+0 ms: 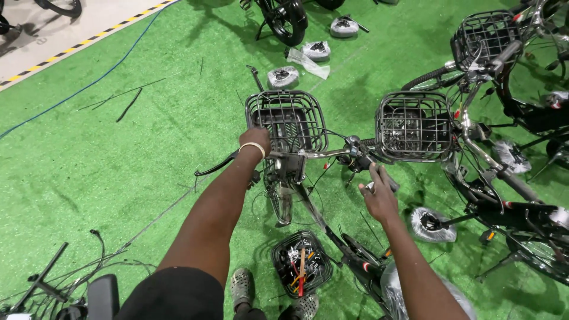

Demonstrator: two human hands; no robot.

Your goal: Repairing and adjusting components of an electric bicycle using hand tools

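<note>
The left hand [255, 142] has its fingers wrapped around the left end of the bike's handlebar [314, 154], just beside the black wire basket [286, 118]. The right hand [378, 198] holds the right grip with bent fingers. A tray of tools [301, 262] sits on the green floor [118, 166] below.

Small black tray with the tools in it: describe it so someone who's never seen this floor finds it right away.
On the green turf floor, find the bicycle whose handlebar both hands grip. The tool tray lies on the ground below that handlebar, just ahead of the person's shoes. Unlike the wire baskets mounted on the bikes, it sits low on the floor and holds red and yellow handled tools.
</note>
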